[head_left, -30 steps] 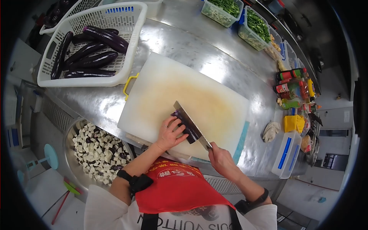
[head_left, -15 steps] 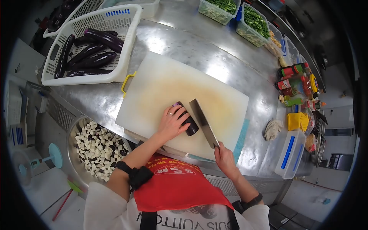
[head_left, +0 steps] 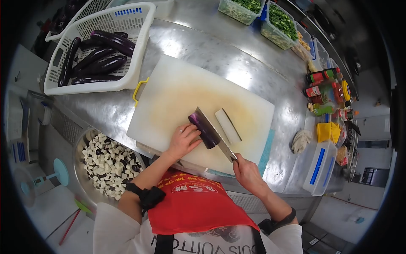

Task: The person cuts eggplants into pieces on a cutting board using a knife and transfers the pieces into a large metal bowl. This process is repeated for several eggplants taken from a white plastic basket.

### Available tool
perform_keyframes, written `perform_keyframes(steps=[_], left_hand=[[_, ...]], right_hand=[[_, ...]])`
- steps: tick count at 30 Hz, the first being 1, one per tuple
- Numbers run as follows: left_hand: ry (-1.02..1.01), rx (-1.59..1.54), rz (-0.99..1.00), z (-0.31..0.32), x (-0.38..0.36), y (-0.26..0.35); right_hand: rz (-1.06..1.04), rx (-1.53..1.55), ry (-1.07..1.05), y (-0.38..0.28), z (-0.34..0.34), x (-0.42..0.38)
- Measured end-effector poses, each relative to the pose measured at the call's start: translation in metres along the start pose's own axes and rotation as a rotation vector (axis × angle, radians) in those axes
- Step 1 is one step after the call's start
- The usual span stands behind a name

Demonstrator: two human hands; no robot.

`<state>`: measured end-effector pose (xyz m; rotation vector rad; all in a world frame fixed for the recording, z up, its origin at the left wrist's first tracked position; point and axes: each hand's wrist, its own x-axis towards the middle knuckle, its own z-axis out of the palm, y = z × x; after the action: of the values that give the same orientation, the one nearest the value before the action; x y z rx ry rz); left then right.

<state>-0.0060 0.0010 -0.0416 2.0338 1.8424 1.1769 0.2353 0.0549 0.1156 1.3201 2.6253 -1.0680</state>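
Observation:
A dark purple eggplant piece (head_left: pixel 206 132) lies on the white cutting board (head_left: pixel 163 97). Bent fingers of my left hand (head_left: pixel 184 141) press against its left side and steady it. In my right hand (head_left: pixel 248 172) is the handle of a kitchen knife (head_left: pixel 226 150). Its broad blade stands along the right side of the eggplant piece, touching or very near it; the cutting edge is hidden. To the right of the blade rests a cut eggplant slab (head_left: pixel 228 126), pale flesh showing with a dark skin edge.
A white basket (head_left: pixel 141 55) of whole eggplants stands at the upper left. Below the counter's left edge sits a metal bowl (head_left: pixel 79 158) of eggplant cubes. A cloth (head_left: pixel 301 141), a lidded plastic box (head_left: pixel 320 168) and several bottles (head_left: pixel 323 76) line the right side.
The knife has moved left against the eggplant piece, and a pale slab now lies apart on the right. My left hand has slid from the top of the piece to its left side.

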Motion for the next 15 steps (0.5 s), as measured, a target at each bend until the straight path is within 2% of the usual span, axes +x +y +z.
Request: perform_keyframes(steps=[4,10,15], left_hand=[[0.005,0.042,0.033,0.001,0.001,0.001],[0.027,0.101,0.036,0.003,0.002,0.005],[-0.03,0.104,0.031,-0.001,0.004,0.007]], right_hand=[[0.043,0.001,-0.056,-0.006,0.002,0.012],[-0.014,0.014,0.067,0.012,0.055,0.042],[-0.007,0.108,0.116,-0.001,0.028,0.024]])
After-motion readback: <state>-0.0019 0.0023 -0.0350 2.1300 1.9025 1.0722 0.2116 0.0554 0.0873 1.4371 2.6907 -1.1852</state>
